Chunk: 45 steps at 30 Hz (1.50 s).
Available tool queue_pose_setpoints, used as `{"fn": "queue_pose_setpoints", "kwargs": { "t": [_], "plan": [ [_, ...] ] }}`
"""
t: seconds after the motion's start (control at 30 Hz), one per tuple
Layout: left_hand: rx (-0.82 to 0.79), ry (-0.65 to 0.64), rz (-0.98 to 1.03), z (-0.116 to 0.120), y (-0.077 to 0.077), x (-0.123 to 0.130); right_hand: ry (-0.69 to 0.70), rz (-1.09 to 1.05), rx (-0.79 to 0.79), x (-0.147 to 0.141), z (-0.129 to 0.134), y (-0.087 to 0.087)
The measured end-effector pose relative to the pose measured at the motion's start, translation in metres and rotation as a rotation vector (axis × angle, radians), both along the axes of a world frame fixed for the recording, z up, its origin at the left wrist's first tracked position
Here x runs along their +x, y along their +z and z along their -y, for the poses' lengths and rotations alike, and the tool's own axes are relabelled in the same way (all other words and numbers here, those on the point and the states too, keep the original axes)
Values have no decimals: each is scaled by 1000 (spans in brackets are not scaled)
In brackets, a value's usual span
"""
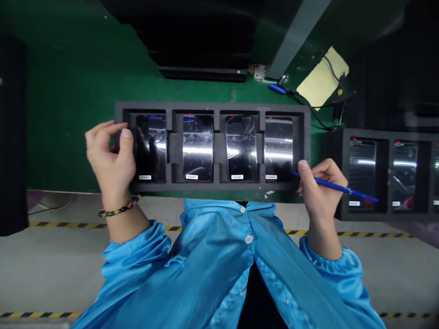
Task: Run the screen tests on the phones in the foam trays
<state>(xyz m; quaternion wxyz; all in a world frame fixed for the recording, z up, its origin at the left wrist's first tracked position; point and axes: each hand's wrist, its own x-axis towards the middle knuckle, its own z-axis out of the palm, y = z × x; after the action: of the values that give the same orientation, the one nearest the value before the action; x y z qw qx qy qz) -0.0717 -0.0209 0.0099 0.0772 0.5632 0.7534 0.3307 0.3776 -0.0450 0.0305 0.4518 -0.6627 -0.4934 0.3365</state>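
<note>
A dark grey foam tray (236,186) lies along the front of the green table. In its compartments rest several black, glossy phone-like panels, such as the leftmost panel (151,151) and the rightmost panel (278,146); each has a white label low down and a red mark at its top. My left hand (113,157) grips the tray's left wall between thumb and curled fingers. With its fingers closed, my right hand (322,187) holds a slim blue pen (331,184) at the tray's lower right corner. The pen's tip points left, near the rightmost panel.
To the right stands a second foam tray (384,178) with similar panels. Behind lie a yellow paper (324,80), a blue-handled object (277,88) and black cables. A black box-like object (202,73) and a grey post (295,36) stand at the back.
</note>
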Motion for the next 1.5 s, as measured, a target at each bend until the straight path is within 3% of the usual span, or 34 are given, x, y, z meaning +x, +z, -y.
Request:
{"fn": "queue_pose_setpoints", "kwargs": {
  "t": [0.07,0.17,0.3,0.57,0.77,1.03,1.5],
  "plan": [
    [-4,-31,1,1,1,0,23,-45,-9,-18,2,5],
    [-3,-19,10,2,2,0,168,-103,-46,-49,6,4],
    [-11,14,20,4,1,-1,229,-11,-46,-68,9,-3],
    [10,13,55,4,3,-3,228,249,65,-65,10,-7],
    [87,-7,-7,3,-12,-10,282,330,123,-65,9,-11],
    [165,-62,29,2,-25,-22,288,311,151,-65,10,-11],
    [170,-38,112,0,-25,-26,262,225,111,-65,10,-11]
  ]
}}
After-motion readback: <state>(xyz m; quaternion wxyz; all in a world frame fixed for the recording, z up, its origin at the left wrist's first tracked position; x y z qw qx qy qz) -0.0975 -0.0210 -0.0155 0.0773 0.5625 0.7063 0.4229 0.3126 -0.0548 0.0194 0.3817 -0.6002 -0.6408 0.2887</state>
